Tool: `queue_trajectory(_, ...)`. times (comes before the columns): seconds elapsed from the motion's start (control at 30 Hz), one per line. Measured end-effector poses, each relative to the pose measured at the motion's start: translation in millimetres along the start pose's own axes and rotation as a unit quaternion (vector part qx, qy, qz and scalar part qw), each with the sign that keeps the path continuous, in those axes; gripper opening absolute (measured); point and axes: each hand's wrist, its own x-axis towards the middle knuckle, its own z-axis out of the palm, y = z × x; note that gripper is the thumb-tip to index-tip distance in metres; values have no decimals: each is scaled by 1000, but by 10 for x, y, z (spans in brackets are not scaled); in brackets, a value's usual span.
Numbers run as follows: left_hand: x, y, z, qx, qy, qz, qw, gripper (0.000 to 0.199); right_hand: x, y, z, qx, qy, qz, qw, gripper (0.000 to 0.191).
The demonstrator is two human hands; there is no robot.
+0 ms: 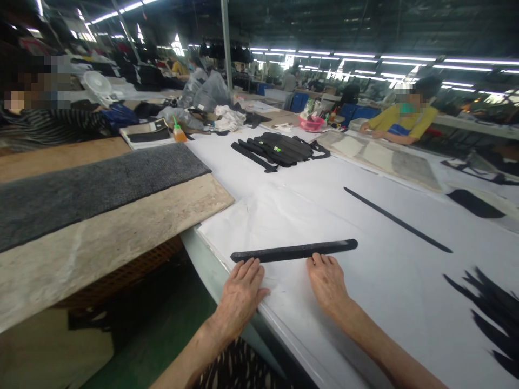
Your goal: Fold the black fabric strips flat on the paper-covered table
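A black strip (pixel 284 253) lies flat across the white-covered table (pixel 279 210) near its front edge. At the strip's left end, my left hand (pixel 242 292) rests with its fingertips on the lower edge, fingers stretched and thumb apart. My right hand (pixel 327 281) touches the same edge right of the middle, its fingers bent and pressed together; whether they pinch the strip is hidden. Farther right lies a thin black strip (pixel 397 219), apart from both hands.
Black pieces (pixel 279 148) are piled at the table's back, and more (pixel 494 313) fan out at the right. A grey cloth (pixel 101 189) covers a board at left. Behind stand a glue bottle (pixel 178 131) and a pink basket (pixel 311 123). People sit at left and back right.
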Motion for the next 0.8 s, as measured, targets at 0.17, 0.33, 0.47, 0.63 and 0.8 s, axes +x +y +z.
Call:
queue_trajectory(0.17, -59, 22, -13, 30, 10, -5, 999, 32, 23, -59, -96, -2, -6, 15, 1000, 32)
queue_trajectory(0.33, -31, 71, -34, 39, -3, 0, 999, 29, 119, -204, -177, 34, 18, -24, 999, 26)
queue_trajectory(0.47, -29, 108, -89, 29, 29, -3, 999, 24, 250, -464, -235, 116, 42, -108, 986, 17)
queue_trajectory(0.63, -31, -37, -266, -23, 88, -15, 996, 21, 444, -762, -271, 161, 16, -148, 976, 16)
queue_trajectory(0.8, 165, -357, -384, -74, -5, -110, 991, 22, 592, -847, -270, 148, -13, -147, 978, 19)
